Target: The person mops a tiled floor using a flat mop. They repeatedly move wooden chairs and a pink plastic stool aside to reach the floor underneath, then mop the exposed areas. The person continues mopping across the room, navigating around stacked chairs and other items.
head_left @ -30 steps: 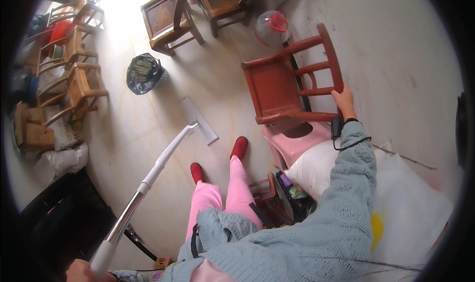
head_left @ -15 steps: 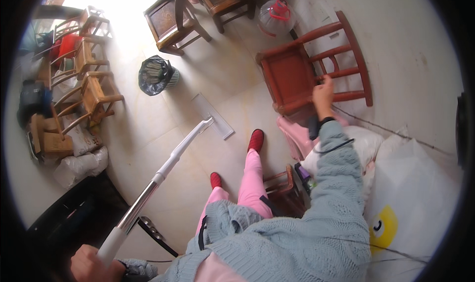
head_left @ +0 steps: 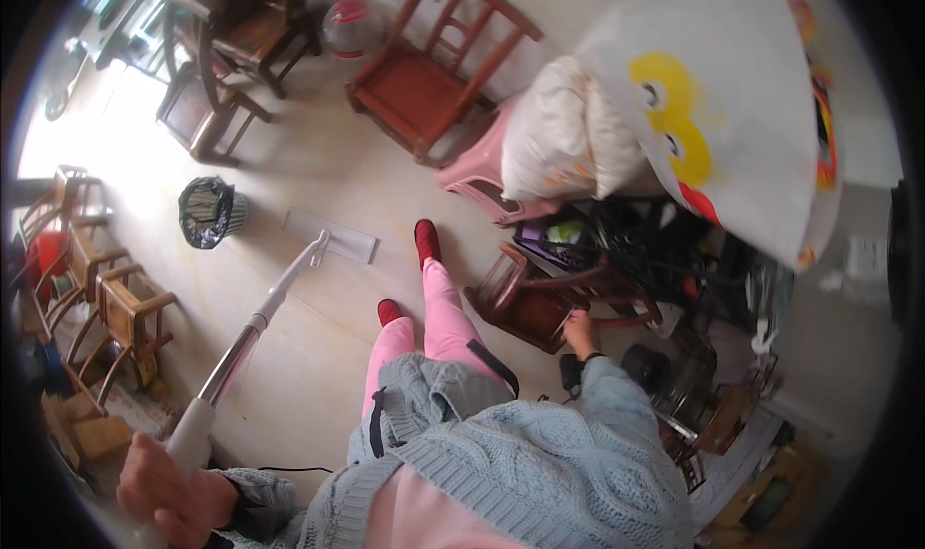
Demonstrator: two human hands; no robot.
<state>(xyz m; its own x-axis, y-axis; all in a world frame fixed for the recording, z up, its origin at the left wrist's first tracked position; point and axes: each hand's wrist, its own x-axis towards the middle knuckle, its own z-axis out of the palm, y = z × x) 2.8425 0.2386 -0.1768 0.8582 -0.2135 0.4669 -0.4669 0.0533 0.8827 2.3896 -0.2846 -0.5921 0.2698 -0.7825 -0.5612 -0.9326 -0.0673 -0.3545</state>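
Because the left grip (head_left: 171, 491) alone carries the mop (head_left: 258, 320), control rests on that one hold; its fingers are curled round the white handle at the lower left of the frame, with no visible slack. The shaft slants from there up to the head (head_left: 347, 244), which lies flat on the floor (head_left: 289, 395), left of centre. The right grip (head_left: 580, 334), right of and below centre, is partly bent at the dark chair (head_left: 541, 310), its fingers overlapping the seat's edge; whether they clasp the wood or merely touch it, I cannot tell.

A firm but supple hold would suit the mop, letting the joint swivel and the plate press evenly; short strokes look wiser on the left, where the bin (head_left: 237, 214) stands near the plate and could tip; on the right the red shoes (head_left: 426, 241) are near too, so the toes want room.

If the chair is to shift, a solid part of its frame seems a better hold than a fingertip touch; the clutter (head_left: 665, 250) crowds it at the right, the pink stool (head_left: 472, 168) stands just above it in the frame, and the legs are close on its left; a slow, lifted move, feet set first, should snag least.
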